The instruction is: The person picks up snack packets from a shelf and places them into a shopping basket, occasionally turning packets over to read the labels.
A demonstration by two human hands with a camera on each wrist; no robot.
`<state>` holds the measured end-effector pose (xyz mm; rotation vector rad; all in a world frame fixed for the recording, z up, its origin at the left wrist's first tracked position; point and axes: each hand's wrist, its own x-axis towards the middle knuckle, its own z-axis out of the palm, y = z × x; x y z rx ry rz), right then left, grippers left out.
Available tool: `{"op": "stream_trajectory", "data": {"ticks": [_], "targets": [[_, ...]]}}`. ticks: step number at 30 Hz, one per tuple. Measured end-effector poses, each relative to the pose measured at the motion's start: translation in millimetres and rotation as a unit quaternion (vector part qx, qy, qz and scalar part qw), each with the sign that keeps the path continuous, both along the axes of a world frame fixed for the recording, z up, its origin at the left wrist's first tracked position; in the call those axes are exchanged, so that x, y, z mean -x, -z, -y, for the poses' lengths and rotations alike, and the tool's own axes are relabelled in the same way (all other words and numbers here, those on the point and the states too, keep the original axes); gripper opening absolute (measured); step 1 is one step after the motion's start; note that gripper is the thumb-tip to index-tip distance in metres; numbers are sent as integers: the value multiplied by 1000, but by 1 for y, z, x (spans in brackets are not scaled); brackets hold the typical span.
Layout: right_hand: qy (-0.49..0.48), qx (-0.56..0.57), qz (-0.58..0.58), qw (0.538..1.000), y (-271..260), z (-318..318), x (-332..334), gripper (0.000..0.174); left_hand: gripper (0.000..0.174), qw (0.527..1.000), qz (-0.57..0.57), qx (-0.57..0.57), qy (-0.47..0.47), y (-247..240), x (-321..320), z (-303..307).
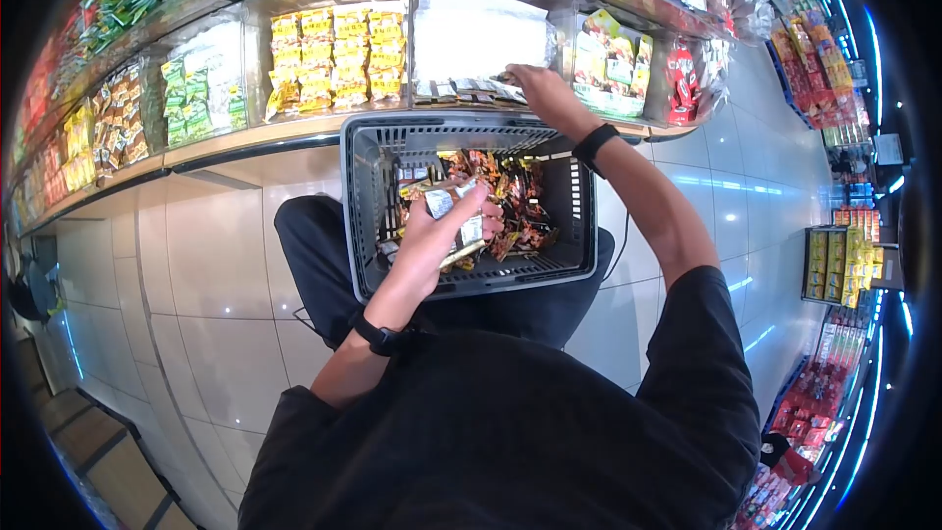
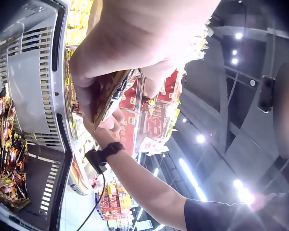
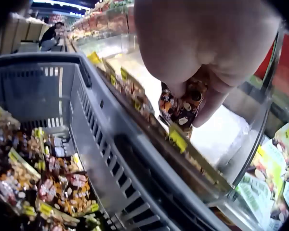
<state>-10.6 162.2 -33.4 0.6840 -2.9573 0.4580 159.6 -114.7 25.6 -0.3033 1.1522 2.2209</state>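
Note:
Above the grey basket [image 1: 471,290], the left hand [image 1: 432,236] holds several flat snack packets [image 1: 461,213], thumb across the top one; in the left wrist view a packet [image 2: 111,98] lies between that hand's thumb and fingers. At the shelf compartment behind the basket is the right hand [image 1: 545,93]. In the right wrist view, the right hand [image 3: 207,53] pinches a dark nut packet [image 3: 183,107] over the compartment. A row of packets [image 1: 469,90] lies along the compartment's front edge. Many loose packets [image 1: 525,198] lie in the basket.
Yellow packets [image 1: 334,59] fill the compartment to the left; green and white packets [image 1: 613,54] and a red pack [image 1: 681,83] stand to the right. The basket stands close against the wooden shelf edge [image 1: 255,142], between the person's knees.

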Motion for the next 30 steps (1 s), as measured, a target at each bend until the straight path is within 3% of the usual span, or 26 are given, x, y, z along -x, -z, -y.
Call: {"op": "stream_trajectory", "data": {"ticks": [4,9,13,15,19,21,22,23,24,25,26,28,30], "targets": [[-34,0,-52,998,26,-2,6,37,28,1000,-1,-7,9,0,1,2],[-14,-5,85,996,26,-7,2,32,29,1000,0,6,18,4,2,3],[-37,14,108,993,26,-11,3,37,35,1000,2,4,28,8,2,-1],[-38,-51,126,990,23,-12,3,43,39,999,7,-34,29,13,4,-3],[-33,-34,22,999,30,-12,-5,47,52,995,4,-92,34,8,7,-6],[-37,58,-74,995,0,11,-24,46,53,996,-14,-80,28,-2,7,-2],[-21,124,-72,989,-16,24,-38,42,54,997,-35,-70,20,-6,8,1],[38,189,24,981,-46,45,-64,41,52,996,-50,-73,18,-6,8,5],[96,251,122,956,-67,63,-96,40,52,997,-45,-67,14,-8,5,7],[97,391,234,885,-66,70,-124,40,51,997,-59,-36,-13,-10,4,7],[96,516,338,781,-66,75,-151,41,51,997,-72,-6,-39,-11,2,6],[130,610,433,651,-87,114,-203,40,50,997,-67,-33,-35,-16,0,5],[111,622,412,657,-84,131,-232,35,52,996,-88,11,-15,-22,-4,5]]}}
